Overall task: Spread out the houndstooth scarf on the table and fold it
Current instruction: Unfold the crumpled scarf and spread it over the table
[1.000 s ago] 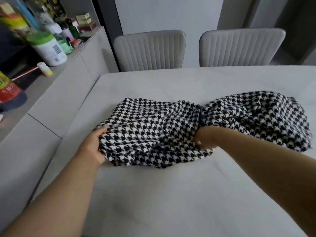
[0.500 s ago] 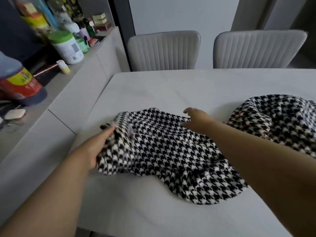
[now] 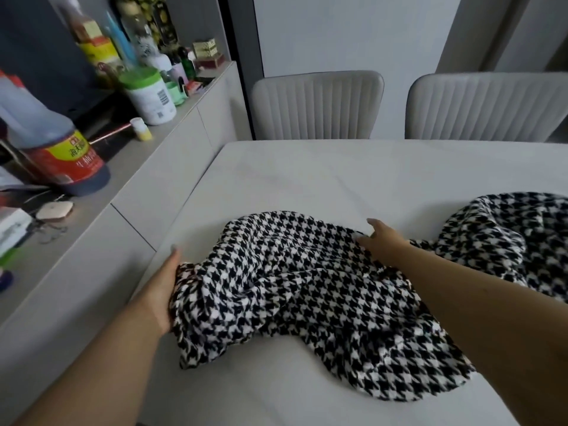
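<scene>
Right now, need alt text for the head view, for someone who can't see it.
A person's two bare hands work a rumpled black-and-white houndstooth scarf on a pale grey table: the left hand grips its near-left end, and the right hand rests on its far edge. Two pale ribbed chairs stand behind the table, and a cluttered grey sideboard runs along the left.

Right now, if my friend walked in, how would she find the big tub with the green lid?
Look at the long grey sideboard left of the white table. Among the crowd of bottles on top, past the big dark sauce jug with the red label, stands the tub. It is the only wide white one, with a green lid and a barcode on its side.
</scene>
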Demonstrator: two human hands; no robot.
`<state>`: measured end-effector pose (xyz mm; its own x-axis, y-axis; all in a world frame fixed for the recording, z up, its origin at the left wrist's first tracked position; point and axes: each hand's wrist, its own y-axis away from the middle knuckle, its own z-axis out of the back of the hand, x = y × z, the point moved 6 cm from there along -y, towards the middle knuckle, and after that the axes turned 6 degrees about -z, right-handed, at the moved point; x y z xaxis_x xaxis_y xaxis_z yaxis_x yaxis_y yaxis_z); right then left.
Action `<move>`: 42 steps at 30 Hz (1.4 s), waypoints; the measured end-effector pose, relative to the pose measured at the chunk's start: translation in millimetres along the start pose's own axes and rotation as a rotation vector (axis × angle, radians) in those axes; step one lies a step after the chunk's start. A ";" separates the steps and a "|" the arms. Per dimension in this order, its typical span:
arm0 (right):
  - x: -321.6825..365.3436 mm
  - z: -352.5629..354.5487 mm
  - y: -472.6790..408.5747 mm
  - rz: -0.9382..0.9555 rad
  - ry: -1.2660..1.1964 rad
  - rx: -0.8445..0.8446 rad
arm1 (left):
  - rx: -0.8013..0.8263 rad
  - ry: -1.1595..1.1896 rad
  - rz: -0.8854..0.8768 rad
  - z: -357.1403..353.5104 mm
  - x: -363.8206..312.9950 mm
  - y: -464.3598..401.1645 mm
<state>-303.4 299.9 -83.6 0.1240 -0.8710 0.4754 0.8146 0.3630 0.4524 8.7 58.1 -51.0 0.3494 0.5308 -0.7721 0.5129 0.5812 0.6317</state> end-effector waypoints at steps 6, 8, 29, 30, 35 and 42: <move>-11.1 30.1 1.6 0.002 0.065 -0.195 | -0.044 -0.140 0.015 -21.8 -4.6 -13.0; -20.4 76.6 9.4 -0.034 -0.159 -0.524 | -0.208 -0.144 -0.302 -11.8 -37.0 -22.9; -52.5 43.0 26.4 -0.111 -0.157 0.255 | 0.031 -0.571 -0.075 -59.7 -10.5 -39.8; -52.7 43.3 27.6 -0.132 -0.321 0.283 | 0.105 -0.569 -0.019 -67.3 -4.3 -38.3; -49.7 73.2 24.1 -0.005 -0.944 0.338 | 0.323 -0.365 0.058 -60.1 -22.1 -32.1; -27.3 147.5 29.5 0.084 -0.513 0.142 | 0.071 -0.547 -0.159 0.3 -131.9 -42.9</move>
<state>-366.3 383.3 28.1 -0.1359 -0.5763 0.8059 0.7250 0.4965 0.4773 -59.2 -37.1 23.7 0.6087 0.0323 -0.7927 0.6375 0.5748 0.5129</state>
